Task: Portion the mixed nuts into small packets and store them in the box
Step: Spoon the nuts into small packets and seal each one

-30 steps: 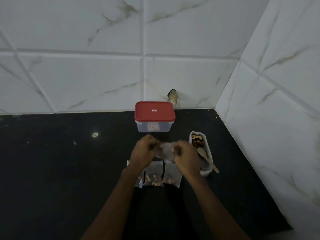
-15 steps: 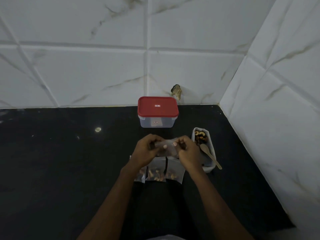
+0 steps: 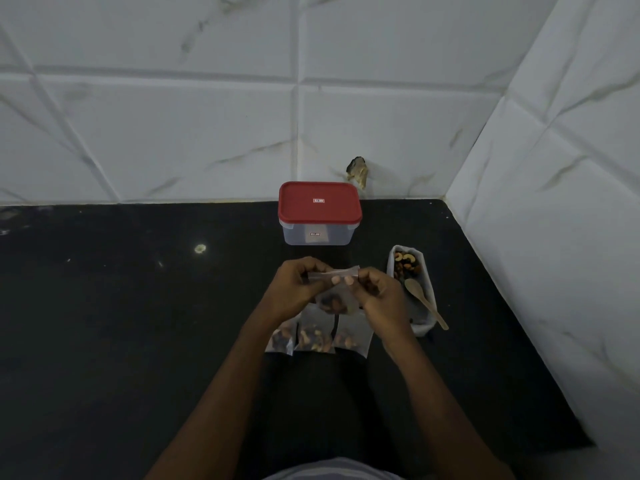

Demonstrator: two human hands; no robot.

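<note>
Both hands are up over the black tabletop [image 3: 121,323], working one small clear plastic packet [image 3: 346,294] btwn them. The left hand [image 3: 298,289] pinches the packet's top strip from the left, fingers curled in. The right hand [image 3: 381,296] pinches the same strip from the right w/ thumb & fingertips, nails showing. The packet hangs clear of the surface, dark nuts bunched at its bottom. Can't tell if the top is sealed.

Under the hands, a row of three more clear nut-filled packets [image 3: 314,336] lies flat on the tabletop, side by side, far ends hidden by the hands.

The clear rectangular plastic box w/ red lid [image 3: 319,216] stands further back nr the wall, lid on, apart from the hands.

Just beside the right hand is a white oblong dish [image 3: 423,325]. Mixed nuts [image 3: 407,265] are heaped at its far end. A light wooden spoon [image 3: 420,296] lies in it, handle poking out over the near right rim.

White marble-look tiled wall [image 3: 173,133] behind & to the right, w/ a chipped hole [image 3: 358,169] just behind the box. There's a pale spot [image 3: 200,248] on the tabletop off to the left.
</note>
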